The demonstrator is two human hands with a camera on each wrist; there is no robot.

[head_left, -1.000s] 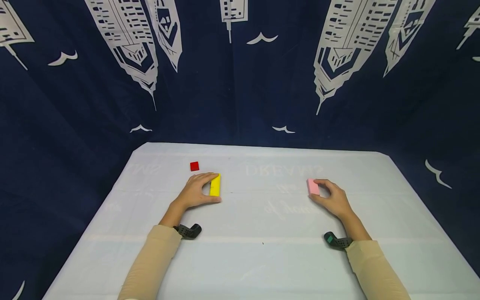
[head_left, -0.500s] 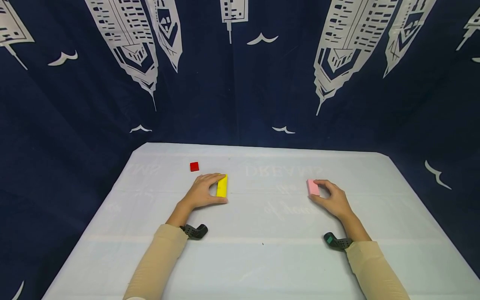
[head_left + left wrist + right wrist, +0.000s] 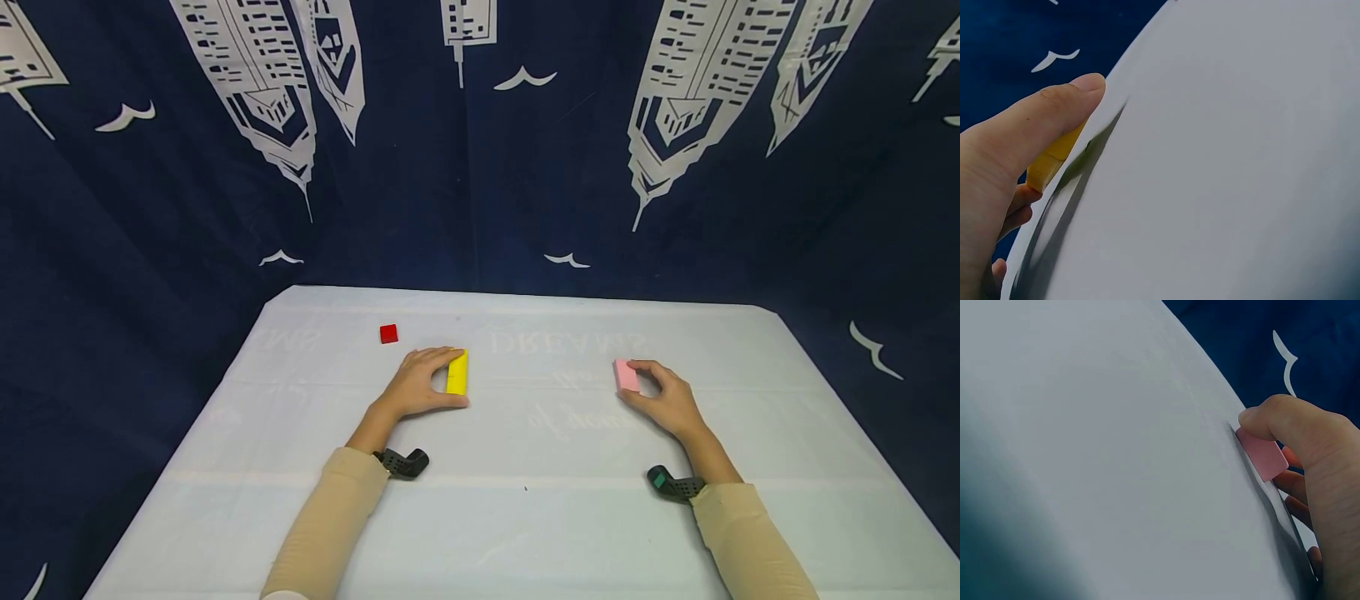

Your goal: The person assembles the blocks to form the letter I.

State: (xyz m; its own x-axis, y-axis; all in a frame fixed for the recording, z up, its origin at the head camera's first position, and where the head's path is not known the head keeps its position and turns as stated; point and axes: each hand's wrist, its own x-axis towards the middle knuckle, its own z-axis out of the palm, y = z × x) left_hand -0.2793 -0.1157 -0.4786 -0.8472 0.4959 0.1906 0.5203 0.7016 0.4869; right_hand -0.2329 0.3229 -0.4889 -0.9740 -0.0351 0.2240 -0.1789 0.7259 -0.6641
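My left hand [image 3: 420,384] grips a yellow rectangular block [image 3: 457,372] by its two ends, thumb at the near end and fingers at the far end. In the left wrist view the yellow block [image 3: 1054,159] is partly hidden behind the thumb, and a shadow falls on the cloth beside it. Over on the right, my right hand [image 3: 667,402] pinches a smaller pink block [image 3: 626,375] between thumb and fingers. The right wrist view has the pink block [image 3: 1263,454] close to the cloth, its top covered by the thumb.
A small red block [image 3: 388,334] lies on the white tablecloth [image 3: 525,533], behind and left of my left hand. Beyond the table's far edge hangs a dark blue curtain [image 3: 420,208] printed with white buildings and birds.
My left hand has slid to the right with the yellow block, narrowing the distance to the pink block. My right hand, the pink block and the red block have stayed in place.
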